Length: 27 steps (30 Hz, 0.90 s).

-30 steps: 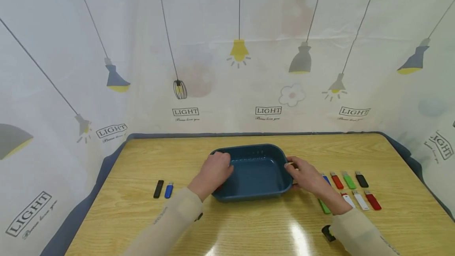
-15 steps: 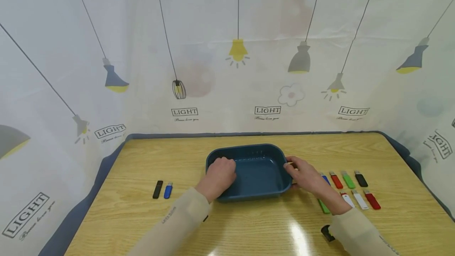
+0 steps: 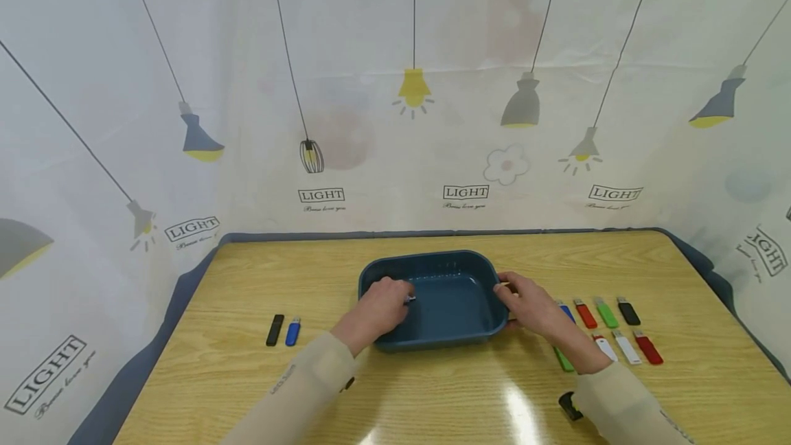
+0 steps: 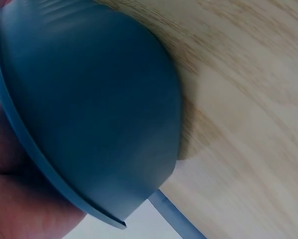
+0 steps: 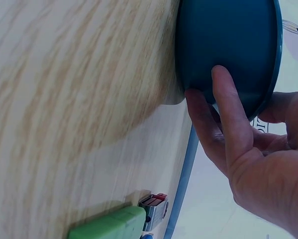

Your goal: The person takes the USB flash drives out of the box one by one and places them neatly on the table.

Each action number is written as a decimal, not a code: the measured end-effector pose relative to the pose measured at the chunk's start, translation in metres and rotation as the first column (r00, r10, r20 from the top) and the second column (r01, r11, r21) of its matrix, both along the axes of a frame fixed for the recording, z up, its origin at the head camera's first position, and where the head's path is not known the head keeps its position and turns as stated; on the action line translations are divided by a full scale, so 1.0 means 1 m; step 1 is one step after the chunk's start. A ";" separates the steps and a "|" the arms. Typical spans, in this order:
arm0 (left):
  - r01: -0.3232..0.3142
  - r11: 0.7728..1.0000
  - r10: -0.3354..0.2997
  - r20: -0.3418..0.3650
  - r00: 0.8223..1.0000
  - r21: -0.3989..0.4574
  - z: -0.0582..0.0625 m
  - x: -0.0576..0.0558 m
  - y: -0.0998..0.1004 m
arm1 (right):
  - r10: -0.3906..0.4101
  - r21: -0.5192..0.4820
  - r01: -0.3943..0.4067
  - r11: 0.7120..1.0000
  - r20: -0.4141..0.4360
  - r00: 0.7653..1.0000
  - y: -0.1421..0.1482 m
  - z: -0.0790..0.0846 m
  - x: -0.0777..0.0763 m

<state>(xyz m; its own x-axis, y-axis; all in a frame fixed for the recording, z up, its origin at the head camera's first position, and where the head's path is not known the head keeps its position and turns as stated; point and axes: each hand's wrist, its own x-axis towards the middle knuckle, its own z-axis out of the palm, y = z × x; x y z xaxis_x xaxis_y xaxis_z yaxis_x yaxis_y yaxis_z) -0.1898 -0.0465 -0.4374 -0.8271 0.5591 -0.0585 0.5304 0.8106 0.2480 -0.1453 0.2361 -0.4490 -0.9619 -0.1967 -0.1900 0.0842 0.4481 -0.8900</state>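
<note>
A dark blue rectangular basin (image 3: 445, 304) stands on the table in the head view. My left hand (image 3: 382, 307) reaches over its left side and pinches a USB flash drive (image 3: 410, 299), of which just the metal plug shows beyond the fingers. The drive's body is hidden by the hand. At the other end, my right hand (image 3: 528, 302) grips the basin's right wall. In the right wrist view its fingers (image 5: 231, 109) lie along the outside of the basin (image 5: 226, 45), while the thumb is at the rim. The left wrist view shows the basin's outer wall (image 4: 99, 94).
Left of the basin lie a black USB drive (image 3: 275, 329) and a blue USB drive (image 3: 293, 332). Several more are laid out in rows on the right, among them a red one (image 3: 586, 314), a black one (image 3: 628, 312) and a white one (image 3: 627, 349). A printed curtain (image 3: 383, 211) surrounds the table.
My left hand has moved slightly right and down within the basin, and a metal plug now shows at its fingertips. The right hand has kept its grip on the basin.
</note>
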 end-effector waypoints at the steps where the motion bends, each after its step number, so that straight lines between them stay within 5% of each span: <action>1: -0.006 1.000 0.006 0.005 1.000 -0.003 0.001 0.000 0.000 | -0.001 0.001 0.001 1.000 -0.001 1.000 0.000 0.000 0.000; 18: -0.035 0.999 0.035 0.022 0.999 -0.006 -0.002 -0.003 -0.003 | -0.015 0.023 0.015 1.000 0.000 1.000 0.000 -0.001 0.001; 27: -0.148 0.988 0.148 -0.004 0.989 -0.040 -0.005 -0.004 0.004 | -0.005 0.009 0.005 1.000 0.001 1.000 0.001 -0.003 0.000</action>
